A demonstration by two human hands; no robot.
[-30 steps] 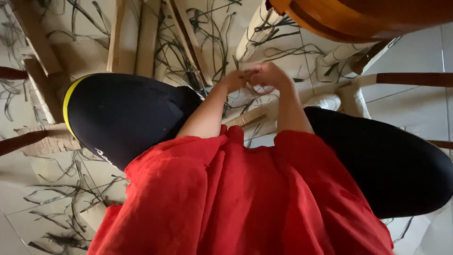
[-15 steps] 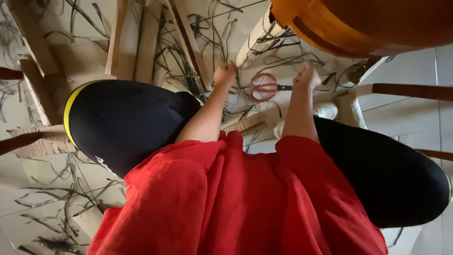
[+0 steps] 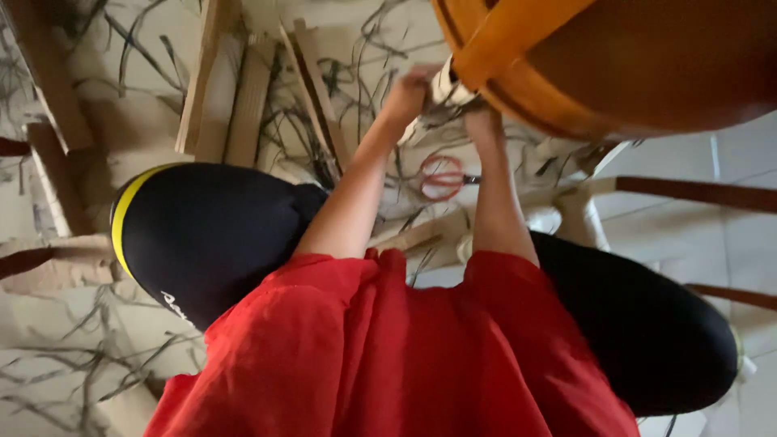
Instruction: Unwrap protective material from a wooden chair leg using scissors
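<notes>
Head view, looking down past a red garment [image 3: 388, 356] and two black-clad knees to a tiled floor [image 3: 672, 162]. Both arms were stretched forward to the lower edge of an orange-brown wooden piece of furniture [image 3: 615, 65], the landmark for all positions here. The left hand [image 3: 409, 91] lay just left of that edge, its grip closed on the near end of a pale rolled bundle [image 3: 447, 85] that ran up under the wood; holding the roll by its end would let it be drawn clear of the overhang, as far as can be judged. The right hand [image 3: 483, 121] sat directly beneath the edge, touching the same bundle; whether its grip was closed could not be told, the fingers being hidden. Red-handled scissors [image 3: 443, 176] lay on the floor below the edge, between the forearms, within reach but untouched. Cardboard strips [image 3: 243, 89] lay well to the left of the furniture, amid scattered dark thin trimmings [image 3: 364, 48].
</notes>
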